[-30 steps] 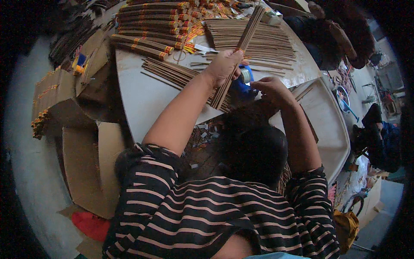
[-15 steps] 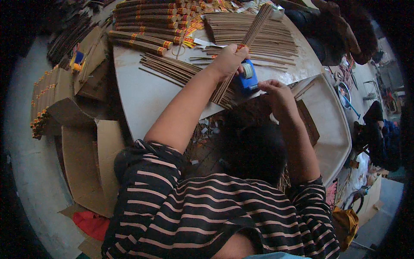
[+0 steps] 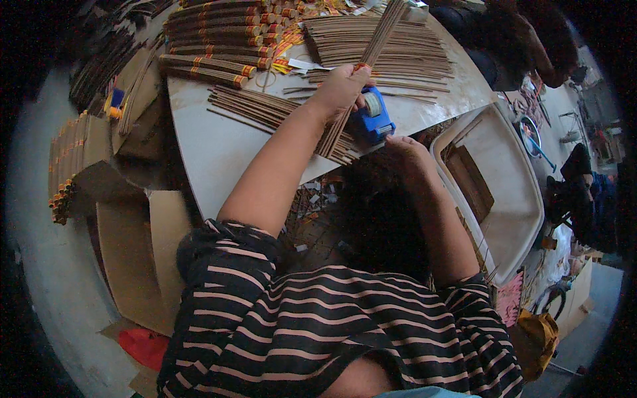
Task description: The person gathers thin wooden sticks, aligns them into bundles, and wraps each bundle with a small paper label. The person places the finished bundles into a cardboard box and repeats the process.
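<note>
My left hand (image 3: 340,94) is closed around a slanting bundle of brown incense sticks (image 3: 385,33), with a bit of red and yellow label by my fingers. Just right of that hand, at the table's near edge, is a blue tape dispenser (image 3: 375,126) with a roll of pale tape (image 3: 373,104). My right hand (image 3: 410,156) has its fingertips pinched together at the dispenser's lower end. Anything between them is too small to make out. Loose incense sticks (image 3: 249,109) lie under and left of my left forearm.
Labelled incense bundles (image 3: 209,46) are stacked at the table's far left, beside a wide spread of loose sticks (image 3: 378,50). Cardboard boxes (image 3: 126,245) stand on the left. A white plastic tub (image 3: 507,192) is at the right. Another person's arm (image 3: 537,43) shows at the far right.
The blue dispenser has tilted, its lower end swinging right relative to the bundle. My right hand has shifted slightly left and nearer to me. My left hand keeps its hold on the incense sticks.
</note>
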Tool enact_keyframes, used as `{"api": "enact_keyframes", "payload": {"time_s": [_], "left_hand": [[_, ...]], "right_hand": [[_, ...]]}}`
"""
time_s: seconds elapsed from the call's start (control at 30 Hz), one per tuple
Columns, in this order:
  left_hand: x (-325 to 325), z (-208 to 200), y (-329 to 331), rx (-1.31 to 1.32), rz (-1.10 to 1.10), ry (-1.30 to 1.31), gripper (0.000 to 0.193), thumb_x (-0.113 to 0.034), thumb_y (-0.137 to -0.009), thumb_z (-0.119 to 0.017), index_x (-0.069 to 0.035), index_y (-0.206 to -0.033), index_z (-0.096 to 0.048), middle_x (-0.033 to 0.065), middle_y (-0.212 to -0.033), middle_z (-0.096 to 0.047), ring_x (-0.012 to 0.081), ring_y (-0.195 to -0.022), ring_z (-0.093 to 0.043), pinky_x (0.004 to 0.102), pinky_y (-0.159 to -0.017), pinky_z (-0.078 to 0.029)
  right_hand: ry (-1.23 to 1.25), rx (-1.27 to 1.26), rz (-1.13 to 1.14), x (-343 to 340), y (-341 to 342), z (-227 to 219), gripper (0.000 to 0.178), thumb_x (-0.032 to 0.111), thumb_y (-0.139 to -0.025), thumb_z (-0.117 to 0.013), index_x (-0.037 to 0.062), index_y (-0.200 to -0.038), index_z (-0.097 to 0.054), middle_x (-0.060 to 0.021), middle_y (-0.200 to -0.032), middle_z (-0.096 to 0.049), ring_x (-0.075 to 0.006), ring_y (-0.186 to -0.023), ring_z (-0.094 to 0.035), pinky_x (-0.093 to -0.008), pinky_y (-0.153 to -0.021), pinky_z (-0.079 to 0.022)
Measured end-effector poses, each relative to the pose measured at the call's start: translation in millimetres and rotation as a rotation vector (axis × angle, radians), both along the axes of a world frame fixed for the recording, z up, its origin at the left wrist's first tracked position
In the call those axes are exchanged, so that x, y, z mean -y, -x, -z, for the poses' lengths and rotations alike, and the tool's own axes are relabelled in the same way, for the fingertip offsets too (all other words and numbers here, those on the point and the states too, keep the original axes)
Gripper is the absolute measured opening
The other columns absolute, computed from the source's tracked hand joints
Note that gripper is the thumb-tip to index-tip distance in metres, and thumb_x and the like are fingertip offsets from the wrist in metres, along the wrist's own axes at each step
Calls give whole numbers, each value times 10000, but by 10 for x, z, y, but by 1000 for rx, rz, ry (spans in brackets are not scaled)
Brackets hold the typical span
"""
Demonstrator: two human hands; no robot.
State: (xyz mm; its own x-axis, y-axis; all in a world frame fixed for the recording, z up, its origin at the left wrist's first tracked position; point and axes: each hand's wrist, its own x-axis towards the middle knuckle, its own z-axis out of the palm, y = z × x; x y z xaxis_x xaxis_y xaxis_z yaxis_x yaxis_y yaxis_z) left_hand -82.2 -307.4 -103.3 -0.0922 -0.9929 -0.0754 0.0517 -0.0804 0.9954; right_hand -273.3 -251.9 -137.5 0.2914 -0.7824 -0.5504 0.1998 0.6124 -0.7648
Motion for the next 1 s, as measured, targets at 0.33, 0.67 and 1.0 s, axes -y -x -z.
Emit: {"api": "enact_keyframes", "payload": {"time_s": [0.33, 0.67, 1.0], "left_hand": [[-26, -29, 26, 82, 12, 1, 397, -380, -875, -450, 6, -929, -528, 56, -707, -557, 84, -473, -461, 224, -421, -384], [-889, -724, -158, -365, -12, -39, 200, -236, -896, -473, -36, -891, -487, 52, -679, -539, 79, -462, -462, 209, -400, -377], [-2494, -1153, -258, -415, 33, -154, 201, -265, -905, -465, -74, -944, -510, -12, -693, -519, 45, -483, -460, 169, -404, -364]], "right_hand": [[-200, -152, -95, -49, 89, 339, 129, 203, -797, -582, 76, -780, -576, -28, -683, -530, -151, -598, -478, -274, -571, -388], [522, -129, -231, -541, 148, -1104, 118, 167, -789, -623, 65, -803, -565, 22, -683, -530, -74, -598, -484, -202, -546, -371], [516, 124, -644, -1164, -450, -1779, 137, 173, -810, -618, 58, -761, -564, 38, -697, -549, -47, -618, -471, -194, -566, -369]]}}
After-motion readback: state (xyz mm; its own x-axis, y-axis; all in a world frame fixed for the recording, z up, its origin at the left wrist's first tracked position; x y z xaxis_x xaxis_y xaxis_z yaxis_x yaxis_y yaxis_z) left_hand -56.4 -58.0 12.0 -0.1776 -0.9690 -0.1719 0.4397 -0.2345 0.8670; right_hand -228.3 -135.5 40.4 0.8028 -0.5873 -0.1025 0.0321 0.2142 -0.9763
